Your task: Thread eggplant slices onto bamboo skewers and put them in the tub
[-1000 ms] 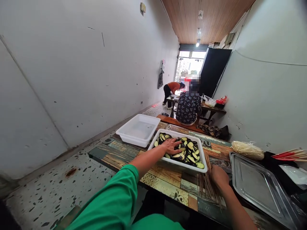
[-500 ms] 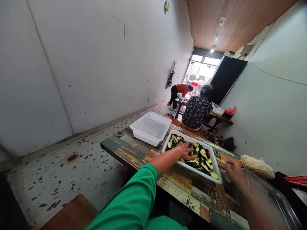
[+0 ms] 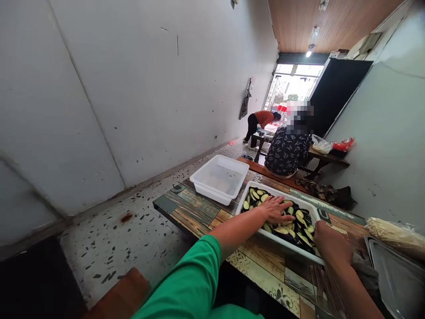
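Eggplant slices (image 3: 303, 222) fill the white tray (image 3: 288, 245) between the worktop's (image 3: 194, 212) near and far edges. The left hand (image 3: 276, 210) lies across them, fingers spread, perhaps for steadiness; the right hand (image 3: 332, 241) curls at the tray's right end (any grasp, I cannot tell).

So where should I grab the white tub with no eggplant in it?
Probably by the rim at its left end, reaching in from the left with fingers under the lip. The white tub sits upright with an edge that sticks out, and the eggplant tub stands close on its right.
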